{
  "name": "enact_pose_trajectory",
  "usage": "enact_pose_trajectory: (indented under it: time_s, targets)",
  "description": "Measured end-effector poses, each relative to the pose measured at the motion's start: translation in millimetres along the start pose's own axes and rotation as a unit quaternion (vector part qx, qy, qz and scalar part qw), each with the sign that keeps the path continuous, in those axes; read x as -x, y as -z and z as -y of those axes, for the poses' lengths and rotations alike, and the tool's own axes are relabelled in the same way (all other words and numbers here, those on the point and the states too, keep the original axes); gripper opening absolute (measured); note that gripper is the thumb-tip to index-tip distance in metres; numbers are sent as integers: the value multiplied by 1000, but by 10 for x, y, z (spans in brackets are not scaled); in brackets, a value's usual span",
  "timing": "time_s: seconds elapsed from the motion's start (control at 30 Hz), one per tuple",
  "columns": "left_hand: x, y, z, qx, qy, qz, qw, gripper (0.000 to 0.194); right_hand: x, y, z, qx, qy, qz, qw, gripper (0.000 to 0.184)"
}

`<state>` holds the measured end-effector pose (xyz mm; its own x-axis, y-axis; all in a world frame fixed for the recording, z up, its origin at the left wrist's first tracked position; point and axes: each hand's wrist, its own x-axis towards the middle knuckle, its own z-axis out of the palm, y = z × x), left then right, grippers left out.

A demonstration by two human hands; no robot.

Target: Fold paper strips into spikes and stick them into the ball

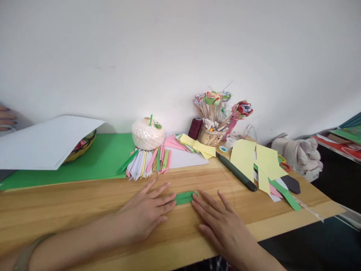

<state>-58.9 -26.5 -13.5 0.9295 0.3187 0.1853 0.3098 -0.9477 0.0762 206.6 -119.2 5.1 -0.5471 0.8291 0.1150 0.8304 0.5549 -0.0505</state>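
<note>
A small folded strip of green paper (184, 198) lies flat on the wooden table (93, 210), with a crease running along it. My left hand (150, 209) rests on its left end, fingers spread and fingertips touching the paper. On the right end lie the fingertips of my right hand (218, 216), also stretched out and apart. Just behind my left hand stands a bunch of folded paper pieces (143, 163) in white, pink, yellow and green.
Behind sit a white textured ball-shaped pot (148, 133), a maroon thread spool (195, 128) and a basket (210, 136) of paper flowers. A dark green cutter (237, 172) lies near yellow paper sheets (243, 156) at right. White sheets (47, 141) cover a bowl at left; another person's hand (7, 118) shows there.
</note>
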Motion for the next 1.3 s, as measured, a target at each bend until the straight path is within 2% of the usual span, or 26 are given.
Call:
enact_pose_trajectory:
  time_s: [0.07, 0.2, 0.27, 0.43, 0.57, 0.63, 0.77, 0.9, 1.0, 1.07, 1.13, 1.2, 1.3]
  targets:
    - [-13, 29, 3, 0, -9, -5, 1000, 42, 22, 8, -30, 11, 11, -22, 1000, 45]
    - [-60, 71, -37, -32, -34, -40, 998, 37, -47, -14, -20, 27, 31, -131, 991, 36]
    - [-95, 65, -68, -49, -38, -71, 996, 32, -149, -40, 6, 4, 49, -149, 988, 32]
    - [-222, -43, -86, -55, -11, -184, 981, 21, -396, -71, -3, -34, 68, -125, 989, 22]
    - [-355, -122, -47, -112, -73, -250, 959, 24, -465, -37, -37, 3, 100, -91, 991, 17]
    - [-405, -128, -48, -132, -77, -265, 952, 29, -477, -33, -39, 33, 109, -89, 990, 18]
    - [-432, -98, -90, -133, -63, -259, 955, 29, -487, -78, -46, 43, 103, -85, 990, 24]
    - [-409, -50, -104, -69, -10, -214, 974, 25, -521, -113, -74, -2, 55, -76, 996, 24]
    - [-406, -2, -90, 46, 93, -152, 983, 19, -579, -105, -94, -38, 6, -71, 997, 20]
    - [-413, 31, -80, 130, 206, -93, 965, 14, -621, -104, -107, -64, -23, -65, 996, 12]
    - [-423, 55, -69, 161, 287, -59, 943, 8, -655, -115, -118, -85, -50, -60, 993, 7]
    - [-431, 63, -56, 160, 308, -52, 936, 10, -674, -132, -130, -98, -72, -57, 991, 6]
    - [-436, 48, -43, 156, 292, -55, 942, 11, -675, -130, -148, -117, -92, -51, 988, 6]
